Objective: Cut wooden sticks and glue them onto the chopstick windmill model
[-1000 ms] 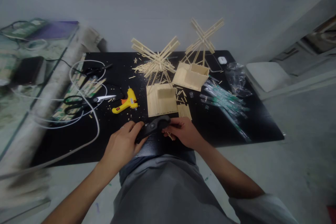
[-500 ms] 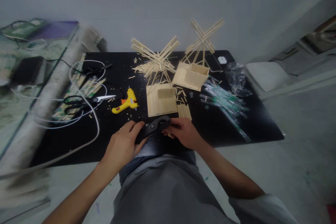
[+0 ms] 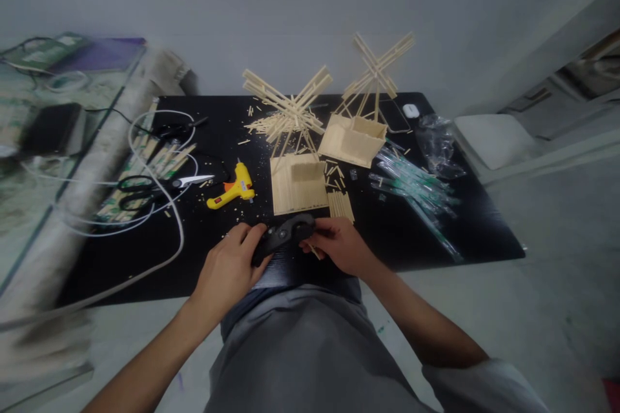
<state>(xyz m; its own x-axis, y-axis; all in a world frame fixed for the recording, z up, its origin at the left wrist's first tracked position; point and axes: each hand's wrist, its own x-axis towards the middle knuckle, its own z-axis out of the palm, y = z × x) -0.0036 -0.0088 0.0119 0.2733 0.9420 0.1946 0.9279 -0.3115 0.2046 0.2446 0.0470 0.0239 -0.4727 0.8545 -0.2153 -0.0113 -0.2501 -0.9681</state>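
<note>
My left hand (image 3: 227,270) is wrapped round the handle of a black cutter (image 3: 285,233) at the near edge of the black table (image 3: 465,232). Against the cutter's head, my right hand (image 3: 339,245) pinches a thin wooden stick (image 3: 316,250). Just beyond my hands lies a flat slab of glued sticks with a small box on it (image 3: 298,184), and a short stack of cut sticks (image 3: 340,205) lies to its right.
Two stick windmill models (image 3: 290,110) (image 3: 375,74) and an open stick box (image 3: 353,139) stand further back. A yellow glue gun (image 3: 233,187), black scissors (image 3: 145,188) and a white cable (image 3: 159,219) lie left. Clear green-tinted packets (image 3: 411,187) lie right.
</note>
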